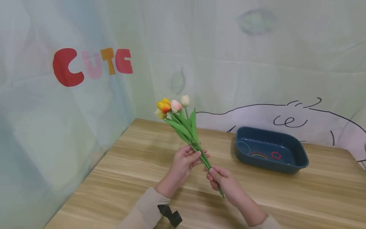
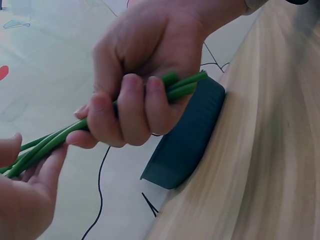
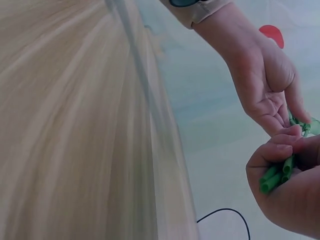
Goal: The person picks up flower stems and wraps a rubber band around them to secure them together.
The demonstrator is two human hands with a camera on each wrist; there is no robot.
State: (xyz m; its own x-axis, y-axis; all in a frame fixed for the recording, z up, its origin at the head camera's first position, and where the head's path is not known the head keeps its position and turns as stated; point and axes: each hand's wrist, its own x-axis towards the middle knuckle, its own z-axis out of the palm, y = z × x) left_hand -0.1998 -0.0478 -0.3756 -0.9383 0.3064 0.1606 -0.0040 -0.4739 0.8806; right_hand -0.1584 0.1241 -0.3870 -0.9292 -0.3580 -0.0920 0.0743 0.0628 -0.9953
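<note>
A small bunch of tulips (image 1: 186,125) is held up over the table, tilted so the blooms point up and to the left. The blooms are orange-yellow, pink, white and pale yellow. Around the middle of the green stems, just below the leaves, my left hand (image 1: 183,161) holds the bunch with its thumb across the front. Lower down, my right hand (image 1: 226,183) grips the stems (image 2: 47,142) with curled fingers. In the right wrist view, the cut stem ends (image 3: 271,181) stick out below the right hand's fist.
To the right on the wooden table (image 1: 114,181) stands a dark blue plastic bin (image 1: 263,163). Several thin coloured loops, among them a red one (image 1: 272,156), lie inside it. Printed cloth (image 1: 214,73) hangs behind the table and along its left side.
</note>
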